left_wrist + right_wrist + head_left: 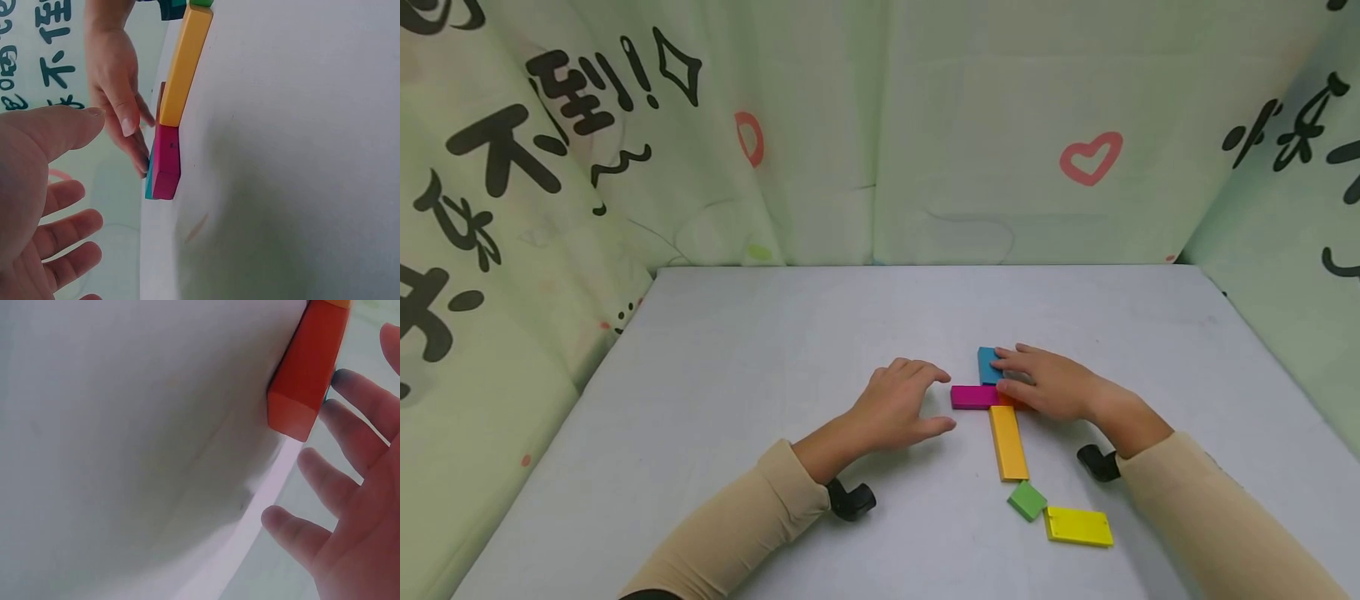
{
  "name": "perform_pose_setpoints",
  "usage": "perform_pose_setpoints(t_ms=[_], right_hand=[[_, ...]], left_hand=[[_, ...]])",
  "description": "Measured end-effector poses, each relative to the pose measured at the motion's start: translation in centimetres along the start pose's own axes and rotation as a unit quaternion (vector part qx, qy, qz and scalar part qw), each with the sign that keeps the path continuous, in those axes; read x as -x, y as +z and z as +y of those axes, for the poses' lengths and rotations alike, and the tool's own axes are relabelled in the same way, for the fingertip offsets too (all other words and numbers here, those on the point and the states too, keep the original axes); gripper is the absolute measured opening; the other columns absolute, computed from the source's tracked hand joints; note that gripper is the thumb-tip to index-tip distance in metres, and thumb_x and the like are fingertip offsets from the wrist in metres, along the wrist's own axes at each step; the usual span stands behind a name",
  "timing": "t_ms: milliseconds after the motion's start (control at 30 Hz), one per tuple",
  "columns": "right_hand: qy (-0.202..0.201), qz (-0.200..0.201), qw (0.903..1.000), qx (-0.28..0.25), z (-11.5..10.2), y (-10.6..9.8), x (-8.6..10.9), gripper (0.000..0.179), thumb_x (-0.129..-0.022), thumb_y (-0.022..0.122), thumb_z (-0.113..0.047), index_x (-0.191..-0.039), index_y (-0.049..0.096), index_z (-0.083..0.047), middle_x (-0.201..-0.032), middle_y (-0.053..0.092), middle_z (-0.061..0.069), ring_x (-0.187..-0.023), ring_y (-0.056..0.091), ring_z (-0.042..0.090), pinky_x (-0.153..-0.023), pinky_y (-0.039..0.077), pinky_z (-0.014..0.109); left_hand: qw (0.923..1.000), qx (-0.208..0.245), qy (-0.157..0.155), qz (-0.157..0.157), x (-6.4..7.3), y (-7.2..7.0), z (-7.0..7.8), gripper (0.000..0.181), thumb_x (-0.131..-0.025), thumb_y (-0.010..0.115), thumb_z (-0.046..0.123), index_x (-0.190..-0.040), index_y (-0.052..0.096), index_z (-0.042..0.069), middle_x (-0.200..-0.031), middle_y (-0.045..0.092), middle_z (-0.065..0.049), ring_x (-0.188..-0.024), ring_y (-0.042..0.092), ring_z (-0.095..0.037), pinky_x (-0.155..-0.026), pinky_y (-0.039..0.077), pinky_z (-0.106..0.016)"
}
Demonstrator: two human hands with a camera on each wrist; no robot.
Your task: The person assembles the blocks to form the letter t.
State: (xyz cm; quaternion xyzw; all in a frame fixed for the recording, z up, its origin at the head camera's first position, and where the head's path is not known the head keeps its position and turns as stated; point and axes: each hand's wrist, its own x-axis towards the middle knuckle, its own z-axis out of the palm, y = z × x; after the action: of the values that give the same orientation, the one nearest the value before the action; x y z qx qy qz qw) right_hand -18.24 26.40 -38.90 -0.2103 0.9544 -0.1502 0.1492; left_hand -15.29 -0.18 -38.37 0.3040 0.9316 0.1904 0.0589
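Observation:
Several coloured wooden-looking blocks lie together on the white table. A blue block is farthest back, with a magenta block and a red block end to end in front of it. My right hand is over the red block, its fingertips at the blue block's right side; its fingers look extended, with no grip showing. To the left of the magenta block, my left hand holds nothing, its thumb and fingers spread apart. An orange-yellow block runs toward me from the crosspiece.
A green block sits turned at an angle below the orange-yellow one, and a flat yellow block lies beside it. Patterned pale green curtains hang behind the white table and along its sides. Each wrist carries a black camera.

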Motion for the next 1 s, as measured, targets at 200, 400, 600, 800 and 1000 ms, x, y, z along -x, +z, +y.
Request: perform_pose_setpoints(t_ms=[200, 400, 600, 800, 1000], right_hand=[[-0.005, 0.004, 1.0000, -0.004, 0.09, -0.03, 0.24, 0.052, -0.101, 0.055, -0.037, -0.144, 0.054, -0.007, -0.154, 0.041, 0.017, -0.143, 0.027, 0.047, -0.105, 0.029, 0.069], [-0.010, 0.010, 0.9999, -0.008, 0.15, 0.06, 0.51, 0.048, -0.105, 0.048, -0.034, -0.145, 0.053, -0.007, -0.154, 0.041, 0.018, -0.142, 0.028, 0.047, -0.107, 0.027, 0.068], [-0.012, 0.011, 0.9998, -0.009, 0.08, 0.05, 0.58, 0.048, -0.106, 0.046, -0.034, -0.146, 0.052, -0.008, -0.153, 0.042, 0.018, -0.142, 0.028, 0.048, -0.107, 0.026, 0.068], [-0.014, 0.009, 0.9999, -0.002, 0.11, 0.05, 0.47, 0.047, -0.105, 0.047, -0.033, -0.145, 0.053, -0.008, -0.153, 0.042, 0.017, -0.142, 0.028, 0.047, -0.107, 0.026, 0.068], [-0.010, 0.009, 0.9999, -0.006, 0.11, -0.01, 0.34, 0.048, -0.106, 0.047, -0.035, -0.145, 0.053, -0.008, -0.153, 0.041, 0.019, -0.142, 0.026, 0.048, -0.107, 0.026, 0.069]], left_hand=[[1.0000, 0.000, -0.002, -0.002, -0.06, 0.06, 0.02, 0.055, -0.090, 0.072, 0.046, -0.135, 0.057, 0.018, -0.137, 0.056, 0.001, -0.127, 0.046, -0.021, -0.100, 0.041, -0.041], [1.0000, 0.000, -0.001, -0.002, -0.09, 0.10, 0.12, 0.055, -0.090, 0.072, 0.046, -0.135, 0.057, 0.019, -0.137, 0.057, 0.001, -0.126, 0.046, -0.020, -0.100, 0.041, -0.040], [1.0000, -0.001, 0.000, -0.002, -0.04, 0.06, 0.21, 0.055, -0.090, 0.072, 0.046, -0.135, 0.057, 0.018, -0.137, 0.057, 0.001, -0.126, 0.046, -0.020, -0.100, 0.041, -0.040], [1.0000, -0.003, -0.002, -0.006, -0.06, 0.14, 0.28, 0.056, -0.090, 0.072, 0.046, -0.136, 0.057, 0.019, -0.138, 0.056, 0.001, -0.127, 0.046, -0.020, -0.100, 0.040, -0.040], [1.0000, -0.002, -0.005, -0.005, -0.08, 0.19, 0.35, 0.055, -0.090, 0.072, 0.047, -0.135, 0.057, 0.019, -0.137, 0.056, 0.001, -0.126, 0.046, -0.020, -0.099, 0.040, -0.040]])
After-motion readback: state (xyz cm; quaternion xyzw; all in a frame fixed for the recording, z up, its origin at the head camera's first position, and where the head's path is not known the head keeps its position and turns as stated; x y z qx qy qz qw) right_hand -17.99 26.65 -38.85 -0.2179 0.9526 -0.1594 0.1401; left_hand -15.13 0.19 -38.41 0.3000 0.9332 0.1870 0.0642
